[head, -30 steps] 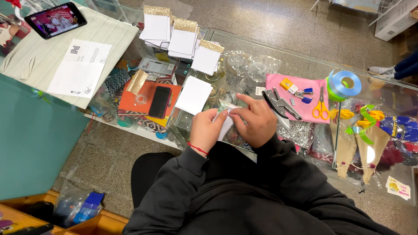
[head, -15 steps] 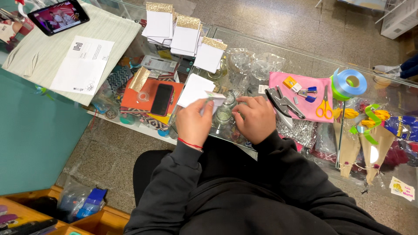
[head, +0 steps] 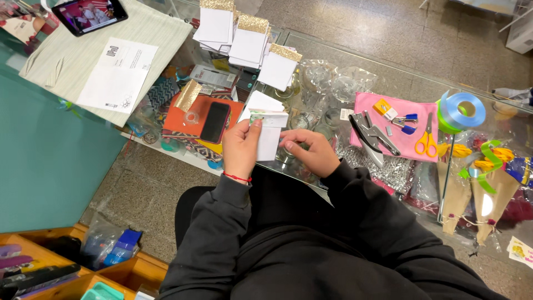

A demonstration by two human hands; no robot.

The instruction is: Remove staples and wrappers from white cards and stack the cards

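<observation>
Hands were both on the little white paper bag (head: 270, 133) over the near edge of the glass counter (head: 333, 66), my left hand (head: 241, 149) pinching its top-left corner, my right hand (head: 310, 151) gripping the right side lower down. Looked like I was mid-fold on the top flap. Next bit probably wanted a firm crease, so steady fingers. More gold-topped bags (head: 247, 39) sat at the far side, hole punch (head: 373, 138) and orange scissors (head: 427, 139) off to the right on the pink cloth (head: 366, 105).
</observation>
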